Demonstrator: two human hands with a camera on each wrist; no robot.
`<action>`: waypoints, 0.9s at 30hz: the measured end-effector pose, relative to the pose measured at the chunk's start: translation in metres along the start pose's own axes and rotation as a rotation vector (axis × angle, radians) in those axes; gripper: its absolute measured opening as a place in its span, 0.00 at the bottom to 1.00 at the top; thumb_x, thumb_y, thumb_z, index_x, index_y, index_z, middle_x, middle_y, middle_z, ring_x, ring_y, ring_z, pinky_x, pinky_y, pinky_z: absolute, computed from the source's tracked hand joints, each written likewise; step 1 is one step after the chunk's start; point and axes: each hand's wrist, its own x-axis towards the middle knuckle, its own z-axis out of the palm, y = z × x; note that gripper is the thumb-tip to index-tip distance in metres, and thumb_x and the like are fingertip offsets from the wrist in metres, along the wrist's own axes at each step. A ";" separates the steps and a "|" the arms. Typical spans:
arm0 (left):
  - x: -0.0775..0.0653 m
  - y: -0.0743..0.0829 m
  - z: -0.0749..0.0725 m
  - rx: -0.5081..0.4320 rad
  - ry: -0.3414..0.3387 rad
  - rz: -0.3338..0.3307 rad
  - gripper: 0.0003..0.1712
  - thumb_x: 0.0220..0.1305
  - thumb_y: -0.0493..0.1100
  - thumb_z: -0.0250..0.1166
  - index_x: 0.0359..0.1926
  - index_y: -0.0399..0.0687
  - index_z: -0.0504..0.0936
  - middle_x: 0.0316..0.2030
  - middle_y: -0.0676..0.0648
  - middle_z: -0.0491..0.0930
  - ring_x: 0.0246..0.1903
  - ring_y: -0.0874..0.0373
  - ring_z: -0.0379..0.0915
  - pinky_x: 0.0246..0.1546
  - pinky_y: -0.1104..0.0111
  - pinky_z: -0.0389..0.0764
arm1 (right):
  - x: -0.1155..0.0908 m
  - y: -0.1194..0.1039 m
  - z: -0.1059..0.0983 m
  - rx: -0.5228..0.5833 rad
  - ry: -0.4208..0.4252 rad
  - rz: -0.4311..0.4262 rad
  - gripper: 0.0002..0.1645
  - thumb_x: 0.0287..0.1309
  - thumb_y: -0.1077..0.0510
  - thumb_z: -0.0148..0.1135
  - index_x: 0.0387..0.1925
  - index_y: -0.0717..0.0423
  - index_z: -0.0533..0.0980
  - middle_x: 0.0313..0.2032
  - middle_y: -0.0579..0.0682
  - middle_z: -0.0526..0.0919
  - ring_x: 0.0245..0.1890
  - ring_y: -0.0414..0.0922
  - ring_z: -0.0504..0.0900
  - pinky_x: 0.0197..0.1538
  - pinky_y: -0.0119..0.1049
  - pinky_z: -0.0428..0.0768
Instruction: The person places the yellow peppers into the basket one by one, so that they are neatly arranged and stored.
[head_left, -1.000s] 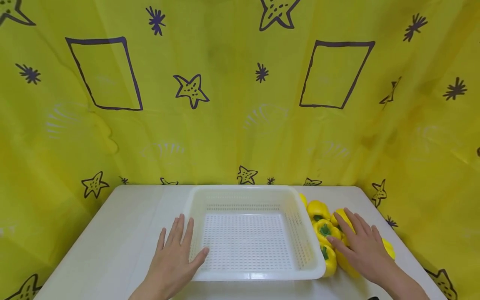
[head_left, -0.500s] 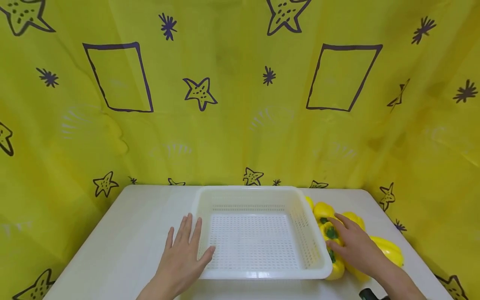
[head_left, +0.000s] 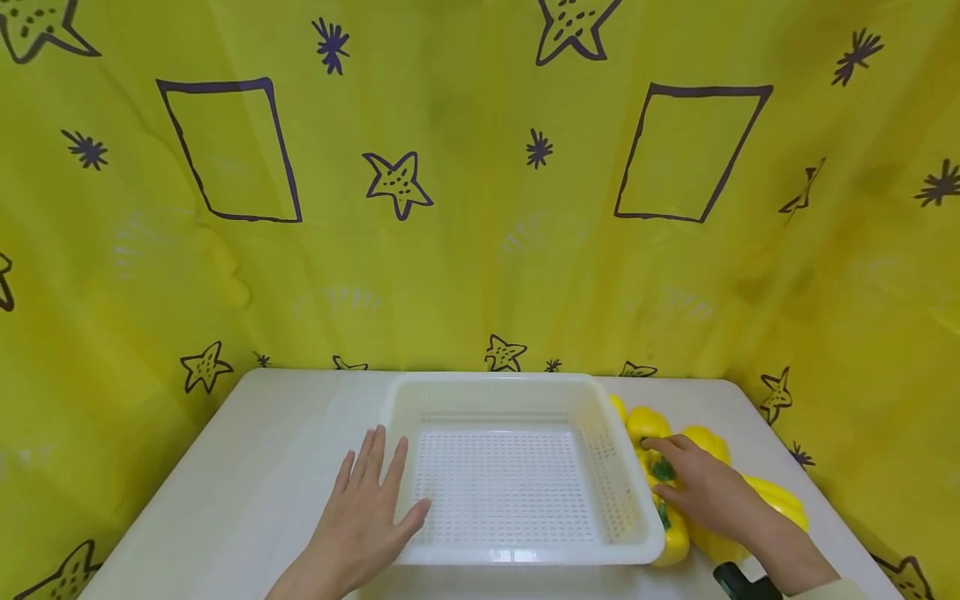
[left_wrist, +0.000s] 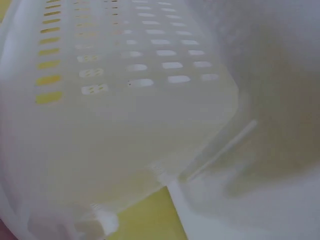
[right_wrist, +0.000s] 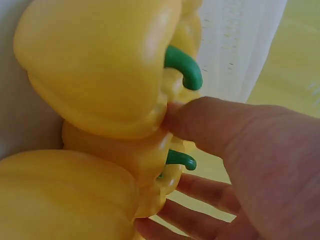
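Observation:
A white perforated plastic basket (head_left: pixel 517 552) stands on the table, with nothing inside it. My left hand (head_left: pixel 360 512) lies with fairly straight, spread fingers at the basket's left rim; its wrist view shows mostly the slotted basket wall (left_wrist: pixel 125 120). Several yellow bell peppers with green stems lie against the basket's right side. My right hand (head_left: pixel 708 483) reaches over them, thumb and bent fingers on either side of the middle bell pepper (head_left: pixel 662 469). In the right wrist view, the thumb (right_wrist: pixel 195 122) presses on a bell pepper (right_wrist: pixel 100 65), and the fingertips are partly hidden behind the peppers.
The white table (head_left: pixel 247 467) ends at a yellow curtain (head_left: pixel 450 275) with dark star drawings, at the back and both sides. Another yellow pepper (head_left: pixel 780 500) lies right of my right hand. A dark device (head_left: pixel 742 583) sits at my right wrist.
My right hand has moved left and down onto the peppers, and its fingers have bent around one. The left hand stays at the basket rim. The head view has shifted slightly.

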 end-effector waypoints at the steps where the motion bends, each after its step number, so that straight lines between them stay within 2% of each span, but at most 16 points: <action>1: 0.000 0.000 0.000 -0.002 0.001 0.003 0.44 0.68 0.64 0.53 0.75 0.41 0.59 0.77 0.33 0.47 0.77 0.38 0.41 0.73 0.40 0.48 | 0.001 0.000 0.000 -0.001 -0.005 -0.003 0.33 0.54 0.52 0.71 0.61 0.58 0.74 0.56 0.61 0.76 0.50 0.54 0.81 0.50 0.57 0.81; 6: 0.001 0.000 0.001 -0.020 0.002 0.002 0.43 0.69 0.62 0.53 0.75 0.40 0.59 0.77 0.33 0.46 0.78 0.38 0.39 0.73 0.41 0.49 | 0.005 0.001 0.000 -0.012 -0.012 -0.029 0.32 0.55 0.48 0.70 0.59 0.58 0.77 0.54 0.62 0.78 0.49 0.53 0.80 0.49 0.57 0.81; 12: 0.000 -0.003 0.002 -0.022 -0.009 -0.017 0.44 0.70 0.61 0.53 0.75 0.38 0.57 0.77 0.33 0.45 0.78 0.38 0.39 0.73 0.40 0.50 | 0.011 -0.001 0.003 -0.031 -0.004 -0.009 0.36 0.54 0.41 0.70 0.57 0.58 0.78 0.53 0.63 0.79 0.46 0.51 0.80 0.48 0.57 0.81; 17: 0.001 -0.005 -0.003 -0.064 -0.042 -0.021 0.46 0.69 0.63 0.53 0.75 0.36 0.56 0.77 0.34 0.46 0.78 0.39 0.40 0.73 0.40 0.50 | 0.010 -0.001 0.004 0.006 -0.009 0.017 0.40 0.52 0.36 0.70 0.57 0.60 0.78 0.53 0.62 0.80 0.47 0.53 0.81 0.49 0.57 0.80; 22: -0.001 -0.010 -0.007 -0.085 -0.041 -0.019 0.46 0.69 0.63 0.54 0.75 0.36 0.56 0.78 0.37 0.48 0.78 0.41 0.43 0.72 0.38 0.51 | 0.009 -0.002 0.006 0.033 -0.032 0.049 0.41 0.51 0.35 0.70 0.57 0.59 0.78 0.53 0.60 0.80 0.47 0.51 0.80 0.51 0.58 0.80; 27: 0.000 -0.010 -0.004 -0.064 -0.039 0.002 0.44 0.71 0.60 0.52 0.75 0.37 0.56 0.78 0.37 0.45 0.78 0.40 0.41 0.72 0.37 0.49 | 0.008 -0.002 0.004 0.004 0.000 0.040 0.39 0.51 0.36 0.70 0.57 0.58 0.78 0.52 0.58 0.81 0.45 0.49 0.80 0.48 0.57 0.81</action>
